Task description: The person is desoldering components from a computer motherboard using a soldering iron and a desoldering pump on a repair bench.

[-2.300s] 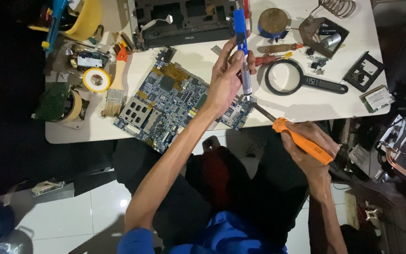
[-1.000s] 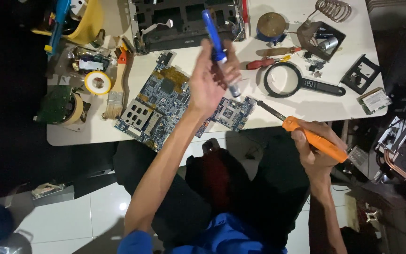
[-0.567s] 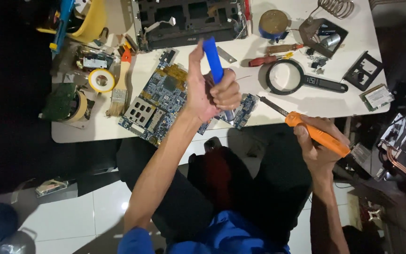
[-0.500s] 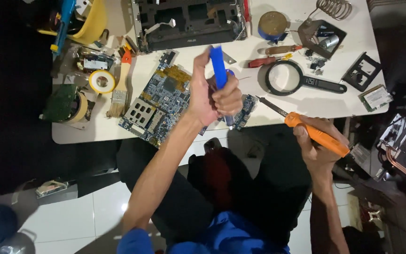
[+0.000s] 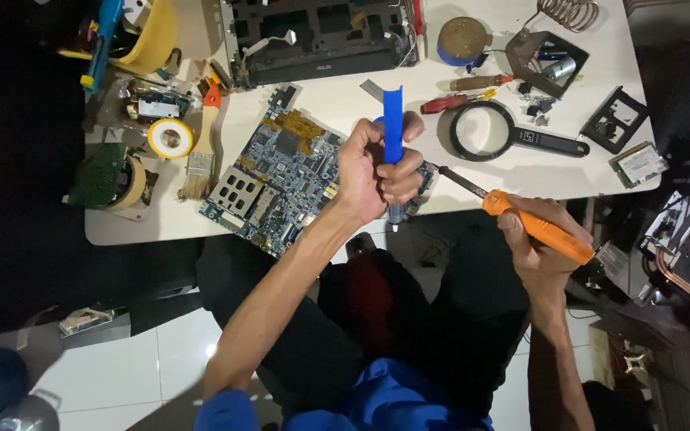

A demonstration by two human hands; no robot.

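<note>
Left hand (image 5: 373,172): we see it fisted round a blue desoldering pump (image 5: 393,136), upright over the circuit board (image 5: 281,179) at the table (image 5: 337,100) front edge.
Right hand (image 5: 541,247): closed on an orange soldering iron (image 5: 533,225), tip near the board.

small green card with white label (image 5: 638,164) at table's right edge

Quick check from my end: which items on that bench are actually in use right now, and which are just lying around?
In use:
left hand gripping the blue desoldering pump
right hand holding the orange soldering iron
blue circuit board under the left hand

Lying about:
magnifying glass
paintbrush
yellow tape roll
red-handled screwdriver
black laptop chassis
</note>
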